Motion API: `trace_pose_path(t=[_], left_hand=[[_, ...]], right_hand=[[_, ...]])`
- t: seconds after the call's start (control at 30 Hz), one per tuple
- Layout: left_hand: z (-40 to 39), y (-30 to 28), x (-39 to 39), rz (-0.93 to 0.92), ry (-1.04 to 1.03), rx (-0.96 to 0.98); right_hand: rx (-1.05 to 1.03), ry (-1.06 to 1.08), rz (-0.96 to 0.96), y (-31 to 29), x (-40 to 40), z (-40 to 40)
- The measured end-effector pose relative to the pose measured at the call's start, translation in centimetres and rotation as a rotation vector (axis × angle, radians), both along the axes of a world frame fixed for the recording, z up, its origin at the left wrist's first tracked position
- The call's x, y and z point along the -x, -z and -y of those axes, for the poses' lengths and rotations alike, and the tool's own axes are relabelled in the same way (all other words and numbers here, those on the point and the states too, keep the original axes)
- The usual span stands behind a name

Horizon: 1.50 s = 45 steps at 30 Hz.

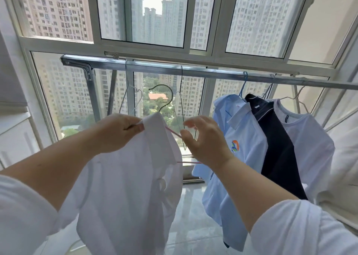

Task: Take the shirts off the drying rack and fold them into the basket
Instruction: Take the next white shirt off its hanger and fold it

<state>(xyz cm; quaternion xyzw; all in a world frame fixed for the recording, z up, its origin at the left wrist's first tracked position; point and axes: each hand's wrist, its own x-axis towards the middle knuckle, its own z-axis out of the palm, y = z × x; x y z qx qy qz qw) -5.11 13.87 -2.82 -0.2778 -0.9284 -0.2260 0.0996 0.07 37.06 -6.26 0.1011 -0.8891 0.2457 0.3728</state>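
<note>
A white collared shirt [131, 179] hangs in front of me, off the rack bar [213, 74]. My left hand [116, 132] pinches its collar. My right hand [203, 140] grips the pink wire hanger [173, 133] that sticks out of the shirt's shoulder; the hanger's hook [164, 96] is free of the bar. Still hanging on the bar to the right are a light blue polo shirt with a logo [238, 158], a dark navy shirt [279, 148] and a white shirt [310, 144]. The basket is out of sight.
Two bare wire hangers [181, 100] hang from the bar near the middle. Behind the rack a large window [160, 22] looks out on tower blocks. A glossy tiled floor [193, 225] lies below, and white cabinets [13, 129] stand at the left.
</note>
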Motion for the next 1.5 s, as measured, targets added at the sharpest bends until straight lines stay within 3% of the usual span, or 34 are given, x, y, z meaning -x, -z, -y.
trace_pose_path(t=[0.13,0.33,0.5,0.63,0.77,0.83,0.9,1.0,1.1,1.33,1.5], left_hand=[[-1.1,0.1,-0.7,0.021,0.068,-0.001],[-0.4,2.6,0.3,0.092,-0.021,-0.018],[0.3,6.1,1.7,0.187,-0.217,0.335],[-1.2,7.2,2.0,0.235,-0.24,0.544],[-3.7,6.4,2.1,0.207,-0.222,0.437],[-4.6,5.5,2.3,0.195,-0.224,0.372],[-4.9,4.7,2.6,0.172,-0.237,0.312],[-4.6,3.6,2.8,0.124,-0.262,0.213],[-4.2,2.4,2.6,0.101,-0.278,0.078],[-4.0,-0.1,1.3,0.065,-0.34,-0.135],[-4.3,0.0,0.7,0.103,-0.35,-0.169]], right_hand=[[0.007,-0.126,0.486,-0.6,-0.5,-1.3],[0.043,-0.022,0.474,-0.8,-2.6,-4.9],[-0.049,0.149,0.671,-2.5,-5.0,-9.4],[-0.212,0.36,0.849,-4.1,-5.8,-11.6],[-0.198,0.563,0.898,-5.3,-4.9,-12.6],[-0.396,0.605,0.939,-5.5,-4.3,-12.6],[-0.431,0.628,0.881,-5.8,-3.3,-12.3],[-0.153,0.624,0.668,-6.9,-0.8,-11.5],[-0.061,0.609,0.593,-8.3,2.4,-11.5],[-0.397,0.581,0.617,-11.0,8.9,-11.0],[-0.531,0.56,0.694,-11.0,11.6,-11.1]])
